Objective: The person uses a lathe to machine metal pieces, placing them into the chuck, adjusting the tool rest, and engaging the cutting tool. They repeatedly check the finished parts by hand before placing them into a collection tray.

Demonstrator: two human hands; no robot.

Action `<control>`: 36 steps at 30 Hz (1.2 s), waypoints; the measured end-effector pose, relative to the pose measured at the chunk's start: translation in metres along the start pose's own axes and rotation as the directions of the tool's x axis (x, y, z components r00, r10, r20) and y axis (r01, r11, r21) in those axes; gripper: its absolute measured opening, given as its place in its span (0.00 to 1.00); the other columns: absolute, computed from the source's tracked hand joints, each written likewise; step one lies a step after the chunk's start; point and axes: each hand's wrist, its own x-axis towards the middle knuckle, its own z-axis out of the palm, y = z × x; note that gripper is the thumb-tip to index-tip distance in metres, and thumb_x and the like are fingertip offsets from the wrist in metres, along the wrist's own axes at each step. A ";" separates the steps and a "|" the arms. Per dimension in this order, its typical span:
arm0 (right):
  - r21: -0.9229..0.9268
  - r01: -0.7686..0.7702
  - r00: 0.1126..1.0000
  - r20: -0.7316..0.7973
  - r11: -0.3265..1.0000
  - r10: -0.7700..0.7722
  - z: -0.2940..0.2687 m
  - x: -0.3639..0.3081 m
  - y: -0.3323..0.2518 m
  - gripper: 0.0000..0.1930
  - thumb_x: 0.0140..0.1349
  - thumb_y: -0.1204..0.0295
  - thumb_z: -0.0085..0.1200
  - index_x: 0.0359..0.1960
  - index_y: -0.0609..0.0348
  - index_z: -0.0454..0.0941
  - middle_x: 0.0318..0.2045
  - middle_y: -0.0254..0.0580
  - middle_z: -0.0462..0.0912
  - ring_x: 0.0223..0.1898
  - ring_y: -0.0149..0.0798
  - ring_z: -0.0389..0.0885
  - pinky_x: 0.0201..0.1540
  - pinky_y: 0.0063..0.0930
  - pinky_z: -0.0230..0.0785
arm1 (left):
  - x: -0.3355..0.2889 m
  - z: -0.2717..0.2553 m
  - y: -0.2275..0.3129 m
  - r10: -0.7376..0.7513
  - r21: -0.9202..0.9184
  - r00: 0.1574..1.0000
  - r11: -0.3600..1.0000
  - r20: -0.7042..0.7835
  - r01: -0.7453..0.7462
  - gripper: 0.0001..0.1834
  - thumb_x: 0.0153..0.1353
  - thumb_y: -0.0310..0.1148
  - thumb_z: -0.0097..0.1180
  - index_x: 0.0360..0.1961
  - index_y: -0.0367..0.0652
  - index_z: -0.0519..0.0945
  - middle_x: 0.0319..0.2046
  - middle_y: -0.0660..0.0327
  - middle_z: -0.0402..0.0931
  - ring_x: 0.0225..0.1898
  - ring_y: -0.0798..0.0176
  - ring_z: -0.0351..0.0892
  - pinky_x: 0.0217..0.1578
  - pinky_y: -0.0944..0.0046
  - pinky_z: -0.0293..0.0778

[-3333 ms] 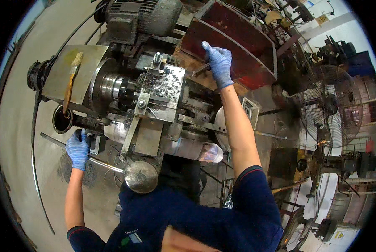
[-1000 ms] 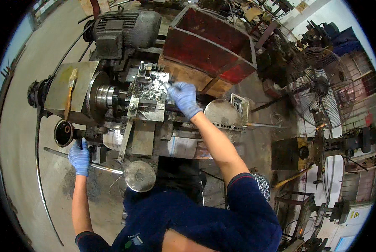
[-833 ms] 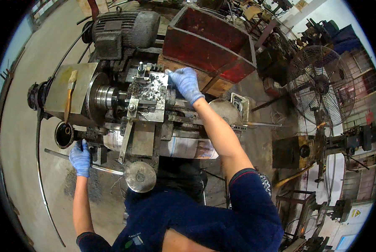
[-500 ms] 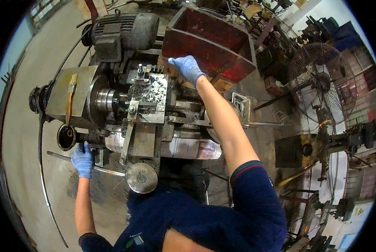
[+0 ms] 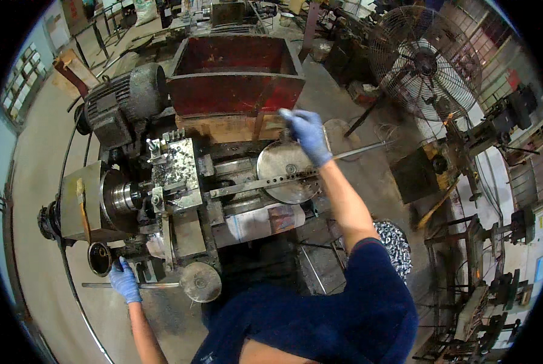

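My left hand, in a blue glove, is closed on a long metal bar that ends at a round metal knob. Beside its fingertips sits a black round cup with a dark inside. My right hand, also gloved, is raised above a large metal disc, its fingers curled together. A small pale tip shows at those fingers, too small to name. Left of centre stands the lathe, its chuck facing a tool slide strewn with dark metal chips.
A red-walled metal box stands behind the lathe on wood, with a motor to its left. A brush lies on the headstock. At right are a large fan and a heap of small metal parts.
The view has turned, so the lathe appears farther left and lower. My right hand has moved from beside the box to over the disc. My left hand stays on the bar.
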 end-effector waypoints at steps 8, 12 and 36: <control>-0.550 -0.285 0.951 -0.063 0.785 0.301 -0.099 0.029 0.118 0.16 0.51 0.60 0.59 0.32 0.61 0.82 0.22 0.33 0.81 0.22 0.26 0.74 0.28 0.24 0.67 | 0.004 0.006 -0.019 0.002 -0.048 1.000 0.999 -0.018 -0.003 0.21 0.60 0.47 0.47 0.36 0.37 0.79 0.32 0.45 0.78 0.35 0.46 0.77 0.37 0.53 0.71; -0.327 -0.216 0.973 0.009 0.920 0.232 -0.092 0.041 0.156 0.18 0.51 0.56 0.59 0.29 0.62 0.81 0.19 0.37 0.80 0.21 0.26 0.74 0.27 0.25 0.67 | -0.007 -0.007 0.009 0.061 0.209 0.994 0.977 -0.095 -0.040 0.22 0.59 0.49 0.46 0.33 0.40 0.80 0.31 0.47 0.77 0.35 0.45 0.76 0.36 0.51 0.70; -0.861 -0.353 0.925 -0.380 0.367 -0.003 -0.130 -0.048 0.103 0.30 0.46 0.48 0.58 0.41 0.63 0.78 0.40 0.53 0.79 0.43 0.49 0.77 0.45 0.35 0.66 | -0.008 -0.013 0.017 0.052 0.215 0.996 0.976 -0.073 -0.035 0.20 0.56 0.48 0.47 0.33 0.42 0.79 0.28 0.49 0.77 0.33 0.46 0.76 0.37 0.51 0.70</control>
